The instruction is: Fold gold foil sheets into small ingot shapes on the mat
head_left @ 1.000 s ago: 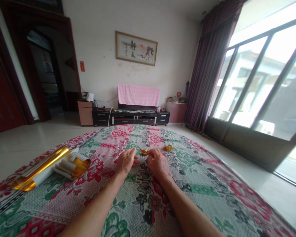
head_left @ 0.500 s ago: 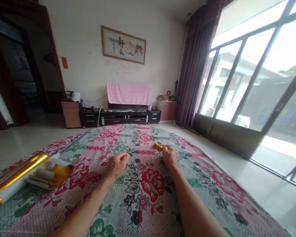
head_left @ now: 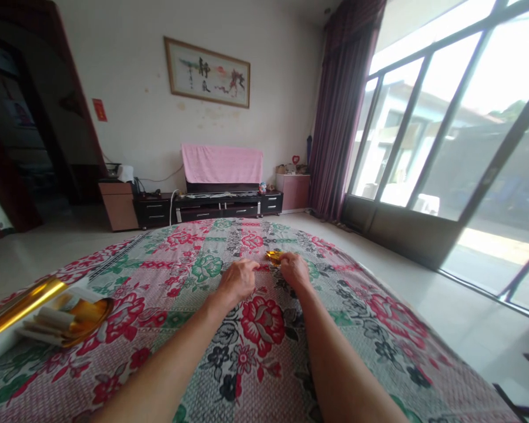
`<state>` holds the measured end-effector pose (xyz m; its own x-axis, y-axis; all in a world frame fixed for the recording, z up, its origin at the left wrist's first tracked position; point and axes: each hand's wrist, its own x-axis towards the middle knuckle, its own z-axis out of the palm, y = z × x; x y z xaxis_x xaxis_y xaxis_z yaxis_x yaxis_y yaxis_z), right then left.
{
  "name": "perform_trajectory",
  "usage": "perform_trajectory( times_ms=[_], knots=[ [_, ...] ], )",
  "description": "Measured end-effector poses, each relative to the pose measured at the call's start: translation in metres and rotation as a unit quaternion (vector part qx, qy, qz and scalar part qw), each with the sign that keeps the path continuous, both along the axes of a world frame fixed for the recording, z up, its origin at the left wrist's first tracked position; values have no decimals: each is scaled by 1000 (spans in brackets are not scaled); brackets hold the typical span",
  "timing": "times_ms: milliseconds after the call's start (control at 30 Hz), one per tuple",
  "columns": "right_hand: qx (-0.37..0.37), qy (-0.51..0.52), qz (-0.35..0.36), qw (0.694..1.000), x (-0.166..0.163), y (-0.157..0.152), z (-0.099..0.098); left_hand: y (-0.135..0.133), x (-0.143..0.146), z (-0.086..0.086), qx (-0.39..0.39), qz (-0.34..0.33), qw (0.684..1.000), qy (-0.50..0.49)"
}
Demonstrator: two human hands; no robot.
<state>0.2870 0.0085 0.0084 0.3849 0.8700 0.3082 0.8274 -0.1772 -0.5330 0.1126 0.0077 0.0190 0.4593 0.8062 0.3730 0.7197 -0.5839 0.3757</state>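
A small folded piece of gold foil paper (head_left: 273, 257) is pinched in my right hand (head_left: 296, 270), sticking out to the left of the fingers above the flowered cloth (head_left: 264, 326). My left hand (head_left: 239, 280) is just left of it, fingers curled and the index finger pointing toward the foil, with a small gap between. Nothing shows in the left hand. At the left of the cloth lie a shiny gold foil roll (head_left: 30, 305) and a bundle of folded gold and white paper pieces (head_left: 66, 320), cut partly by blur.
Beyond the covered table stands a low black TV cabinet (head_left: 224, 210) with a pink cloth (head_left: 223, 163) draped over the screen. Purple curtains (head_left: 337, 129) and large glass doors (head_left: 423, 153) line the right side. A dark object (head_left: 518, 405) is at the lower right edge.
My left hand has moved right and forward, closer to the gold foil paper. My right hand, still holding the foil, has shifted slightly left. The view has turned a little to the right.
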Motion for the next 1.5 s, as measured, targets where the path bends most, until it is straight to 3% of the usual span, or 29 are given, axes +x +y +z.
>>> perform_trajectory(
  times_ms=[133, 300, 500, 867, 1500],
  knots=[
    [10, 4, 3, 1000, 2, 1, -2, 10, 38, -9, -7, 0, 1000, -8],
    [3, 29, 0, 1000, 5, 4, -3, 20, 56, -28, -11, 23, 1000, -17],
    [-4, 27, 14, 1000, 6, 6, -3, 21, 59, -30, -14, 25, 1000, -12],
    [37, 26, -27, 999, 4, 5, -8, 17, 60, -28, -18, 20, 1000, 2],
    [7, 56, -45, 997, 4, 10, -7, 13, 60, -27, -12, 17, 999, 31]
  ],
)
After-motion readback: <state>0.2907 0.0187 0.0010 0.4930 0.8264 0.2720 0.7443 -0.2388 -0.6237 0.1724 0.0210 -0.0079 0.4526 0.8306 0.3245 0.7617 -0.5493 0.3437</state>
